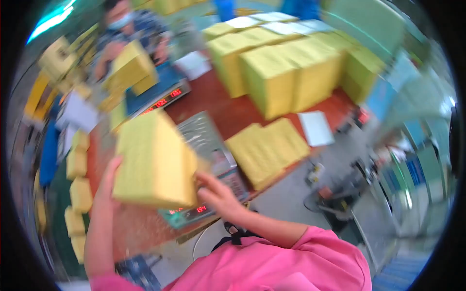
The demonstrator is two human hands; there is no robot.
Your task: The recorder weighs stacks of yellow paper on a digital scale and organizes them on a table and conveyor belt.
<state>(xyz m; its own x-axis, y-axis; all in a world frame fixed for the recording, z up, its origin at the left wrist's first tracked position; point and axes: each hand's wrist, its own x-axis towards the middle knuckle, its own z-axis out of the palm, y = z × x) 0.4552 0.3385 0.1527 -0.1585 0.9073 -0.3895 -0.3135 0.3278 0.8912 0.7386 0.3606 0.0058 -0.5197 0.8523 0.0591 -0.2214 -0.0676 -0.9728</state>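
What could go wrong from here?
The yellow stack is held between left hand and right hand, so it might slip if either grip loosens. In view it overlaps the silver scale; a drop there could jolt it. The low yellow pile lies near the edge of the red table and could get nudged off.

Held paper stack (150,160): greenish yellow, 1 side paler. Wearer's shirt (291,262): pink. Tabletop (206,92): brick red. Near scale (180,219): teal, silver-grey pan (198,138), red digits (200,209). Far scale (166,81): blue platform, red digits. Co-worker's shirt (141,31): mottled dark blue; mask (120,22) pale blue.
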